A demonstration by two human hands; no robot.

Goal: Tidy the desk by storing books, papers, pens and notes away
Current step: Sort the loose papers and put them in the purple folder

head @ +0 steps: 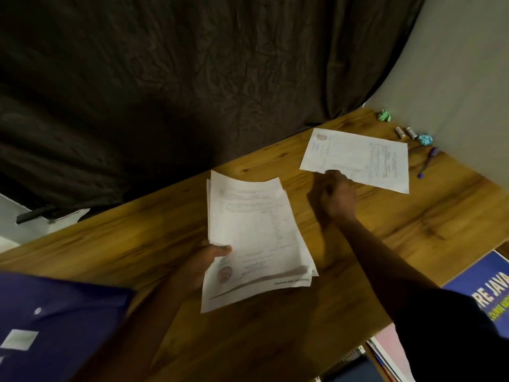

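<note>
A stack of printed papers (256,238) is held over the wooden desk (132,244), with my left hand (203,260) gripping its lower left edge, thumb on top. My right hand (337,194) reaches to a single printed sheet (358,158) lying flat at the desk's far right, and its fingers pinch the sheet's near edge. A blue pen (427,162) lies just right of that sheet. Two crumpled notes, one green (384,116) and one light blue (425,139), sit near the far right corner.
Two small batteries (405,132) lie between the crumpled notes. A blue Java book (484,285) and more books stand below the desk's right edge. A dark curtain (165,92) hangs behind the desk. A purple folder (55,321) is at the lower left.
</note>
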